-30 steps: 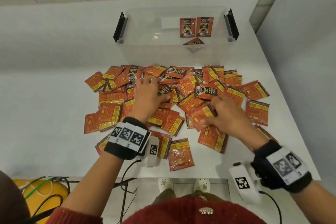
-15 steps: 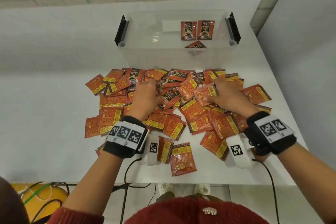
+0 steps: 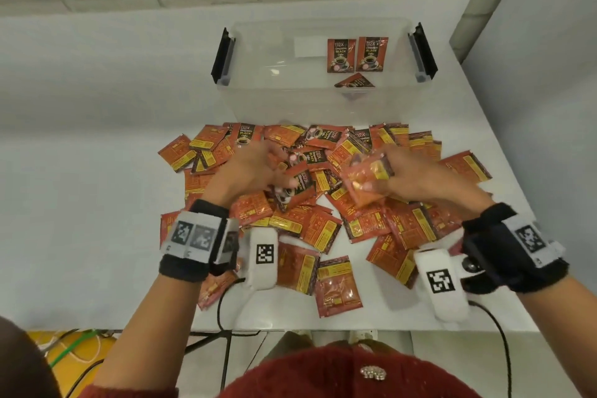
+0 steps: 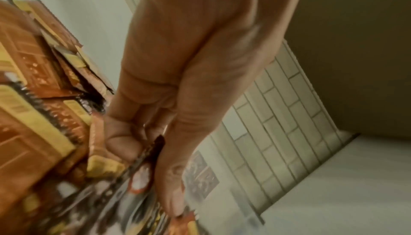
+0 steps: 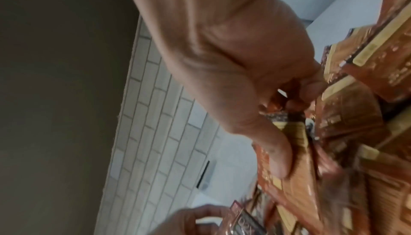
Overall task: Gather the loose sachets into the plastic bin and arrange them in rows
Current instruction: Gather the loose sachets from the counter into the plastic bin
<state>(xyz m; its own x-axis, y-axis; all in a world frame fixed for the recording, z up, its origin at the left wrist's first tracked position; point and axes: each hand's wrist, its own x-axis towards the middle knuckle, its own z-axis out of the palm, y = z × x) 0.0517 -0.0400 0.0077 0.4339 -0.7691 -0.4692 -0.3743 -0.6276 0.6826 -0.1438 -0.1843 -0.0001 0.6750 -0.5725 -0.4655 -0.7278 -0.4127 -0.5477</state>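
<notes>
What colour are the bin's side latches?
Black latches, on the clear plastic bin; clearest in the head view.

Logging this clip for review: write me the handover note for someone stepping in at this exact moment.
Left hand: fingers curled round a dark-faced sachet picked from the pile.
Right hand: pinching an orange sachet, lifted just above the pile.
Plastic bin: on the white table behind the pile, lid off. Inside are two sachets upright side by side at the far wall and a third lying in front of them.
Done: a row just begun.
Left: nearly everything. The loose sachets lie overlapping on the table, most back side up, and still need gathering and lining up.
</notes>
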